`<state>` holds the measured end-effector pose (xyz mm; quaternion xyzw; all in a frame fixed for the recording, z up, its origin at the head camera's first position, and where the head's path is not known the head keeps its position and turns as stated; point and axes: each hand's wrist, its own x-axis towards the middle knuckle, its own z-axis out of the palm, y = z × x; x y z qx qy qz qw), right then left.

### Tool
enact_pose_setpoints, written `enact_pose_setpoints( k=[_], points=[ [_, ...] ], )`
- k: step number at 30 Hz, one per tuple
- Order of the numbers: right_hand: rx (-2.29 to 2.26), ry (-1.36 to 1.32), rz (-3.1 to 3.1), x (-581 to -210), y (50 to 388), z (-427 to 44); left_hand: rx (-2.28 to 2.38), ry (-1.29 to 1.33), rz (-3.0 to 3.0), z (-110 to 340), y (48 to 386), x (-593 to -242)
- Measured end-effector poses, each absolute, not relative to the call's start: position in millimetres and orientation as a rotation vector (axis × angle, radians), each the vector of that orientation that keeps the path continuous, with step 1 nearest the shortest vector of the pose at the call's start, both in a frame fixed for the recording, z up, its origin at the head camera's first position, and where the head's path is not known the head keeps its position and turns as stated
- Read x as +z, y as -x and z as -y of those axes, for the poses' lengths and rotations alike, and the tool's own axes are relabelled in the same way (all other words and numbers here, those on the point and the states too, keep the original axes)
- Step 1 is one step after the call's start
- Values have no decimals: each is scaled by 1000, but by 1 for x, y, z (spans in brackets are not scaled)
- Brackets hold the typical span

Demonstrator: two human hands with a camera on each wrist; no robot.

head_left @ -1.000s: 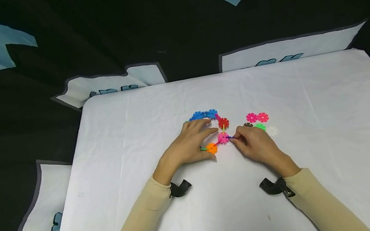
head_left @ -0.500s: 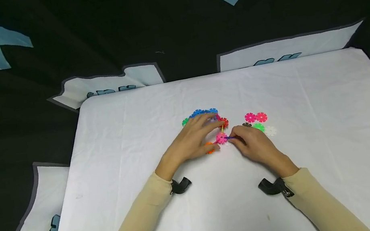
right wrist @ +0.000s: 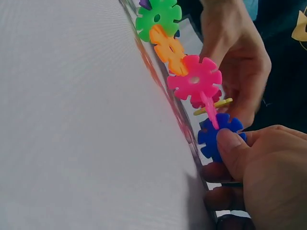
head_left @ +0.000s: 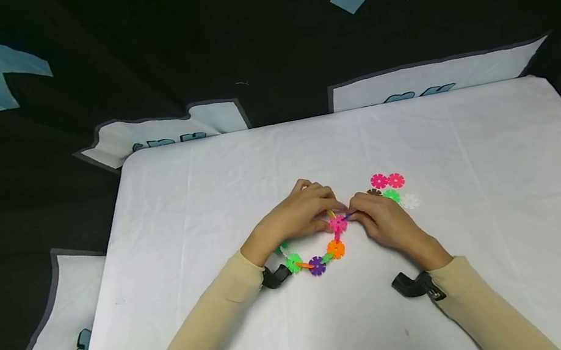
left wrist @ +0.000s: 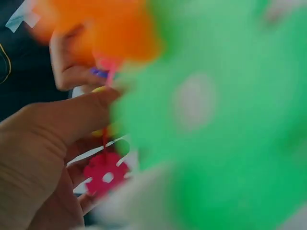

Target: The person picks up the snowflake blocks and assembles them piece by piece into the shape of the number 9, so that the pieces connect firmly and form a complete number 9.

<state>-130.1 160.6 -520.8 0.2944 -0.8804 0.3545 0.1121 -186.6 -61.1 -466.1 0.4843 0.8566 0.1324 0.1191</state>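
Note:
A ring-like chain of notched, flower-shaped interlocking discs hangs between my hands. My left hand (head_left: 300,212) pinches the chain by a yellow disc (left wrist: 113,129), seen partly behind the thumb in the left wrist view. My right hand (head_left: 388,222) pinches a blue disc (right wrist: 211,143) between thumb and fingers; it joins a pink disc (right wrist: 194,79). Along the chain are an orange disc (head_left: 335,249), a purple disc (head_left: 317,265) and a green disc (head_left: 293,263). Blurred green and orange discs fill much of the left wrist view. My left hand hides part of the chain.
Loose discs lie just beyond my right hand: two pink discs (head_left: 387,181), a brown one (head_left: 373,191), a green one (head_left: 391,196) and a white one (head_left: 410,201). A white cloth covers the table (head_left: 498,213); dark fabric hangs behind it.
My left hand has gone from spread over the chain to pinching it near the right hand. The orange, purple and green discs now show nearer me. My right hand keeps its pinch.

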Motion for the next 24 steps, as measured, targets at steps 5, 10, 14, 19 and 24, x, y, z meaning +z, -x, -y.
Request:
enact_pose_setpoints(
  k=[5, 10, 14, 19, 24],
  points=[
    [1021, -899, 2579, -521, 130, -161, 581, -1435, -2496, 61, 186, -483],
    [985, -936, 2621, -516, 130, -162, 760, -1427, -2427, 63, 189, -491],
    [976, -941, 2637, -514, 130, -163, 793, -1385, -2380, 64, 190, -493],
    [986, -926, 2638, -513, 130, -164, 858, -1338, -2373, 65, 188, -494],
    [995, -924, 2631, -515, 130, -165, 913, -1369, -2373, 65, 185, -495]
  ],
)
